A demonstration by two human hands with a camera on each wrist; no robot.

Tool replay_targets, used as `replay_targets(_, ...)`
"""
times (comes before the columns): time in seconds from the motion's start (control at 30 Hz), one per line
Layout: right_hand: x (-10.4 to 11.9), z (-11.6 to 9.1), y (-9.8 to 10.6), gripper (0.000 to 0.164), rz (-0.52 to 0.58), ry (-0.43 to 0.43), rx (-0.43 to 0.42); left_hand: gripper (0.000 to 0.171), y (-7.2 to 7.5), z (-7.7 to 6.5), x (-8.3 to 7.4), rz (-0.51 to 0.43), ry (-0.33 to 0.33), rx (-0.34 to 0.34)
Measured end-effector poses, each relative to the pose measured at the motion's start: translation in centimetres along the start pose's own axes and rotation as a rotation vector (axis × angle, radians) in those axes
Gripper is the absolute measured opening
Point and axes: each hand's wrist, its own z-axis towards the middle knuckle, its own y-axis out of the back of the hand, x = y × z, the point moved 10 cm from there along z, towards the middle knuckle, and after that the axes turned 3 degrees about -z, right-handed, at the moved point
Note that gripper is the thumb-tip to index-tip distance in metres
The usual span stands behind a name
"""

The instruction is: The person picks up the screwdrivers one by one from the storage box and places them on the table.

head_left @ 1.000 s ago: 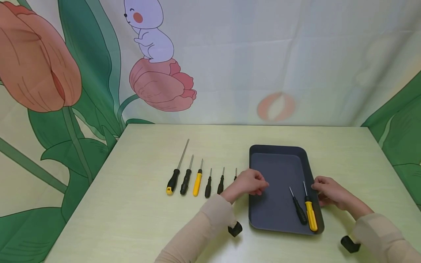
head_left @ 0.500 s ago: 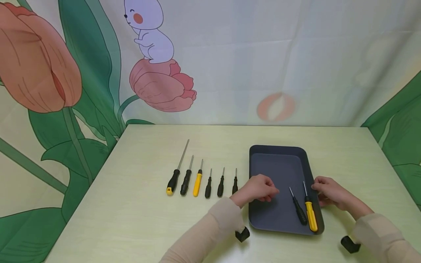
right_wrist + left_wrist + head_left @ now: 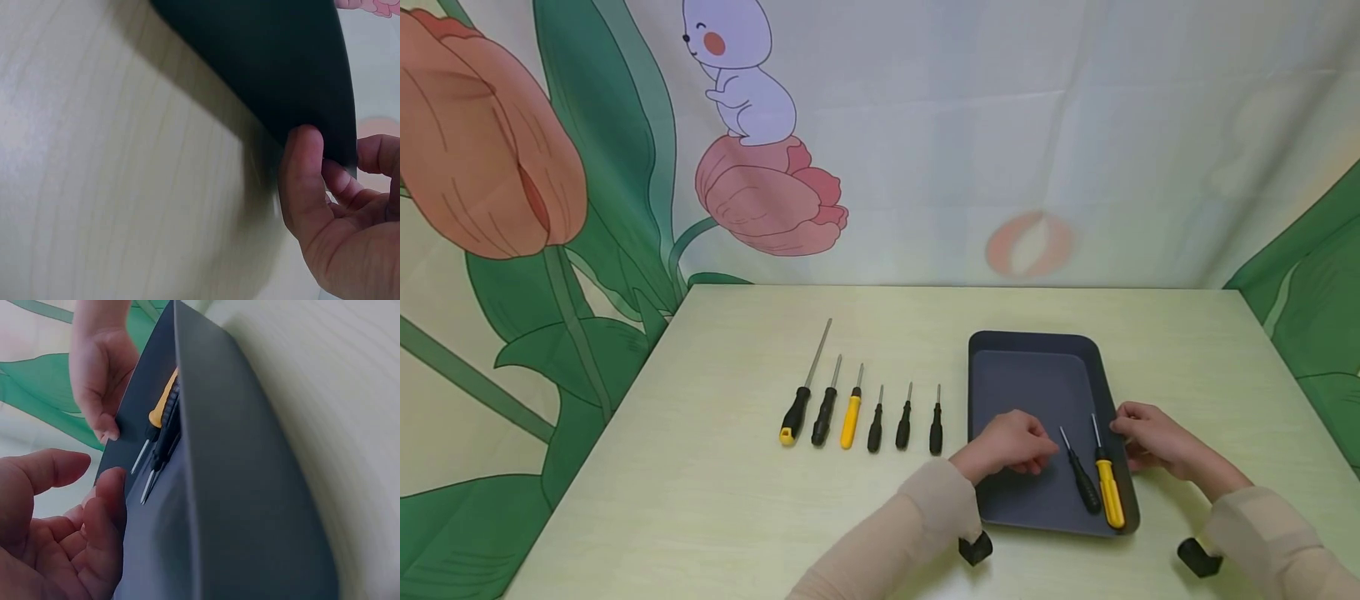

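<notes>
My left hand (image 3: 1017, 442) hangs over the dark grey tray (image 3: 1026, 379), its fingers loosely curled and nothing between them. In the left wrist view, the thumb and index fingertips stand apart. At the tray's right side, my right hand (image 3: 1157, 442) pinches the rim, with fingers on both sides of the wall in the right wrist view. Inside the tray lie a black screwdriver (image 3: 1084, 483) and a yellow-handled screwdriver (image 3: 1108, 492), side by side near the right wall, shafts pointing away from me. The left hand's fingertips are just left of the black one.
Left of the tray, several screwdrivers lie in a row: a long black-and-yellow one (image 3: 794, 414), a black one (image 3: 823, 415), a yellow one (image 3: 851, 421) and small black ones (image 3: 936, 432). A printed curtain (image 3: 925, 167) hangs behind the table (image 3: 662, 483).
My left hand has moved right and toward me over the tray, uncovering the rightmost small black screwdriver in the row. The right hand stays at the rim, and the tray has not moved.
</notes>
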Motion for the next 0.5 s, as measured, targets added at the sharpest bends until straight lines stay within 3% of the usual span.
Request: replay_targets(0.5, -0.1, 0.0, 0.0, 0.011, 0.005, 0.002, 0.002, 0.017, -1.3, 0.6, 0.4, -0.034, 0.063, -0.067)
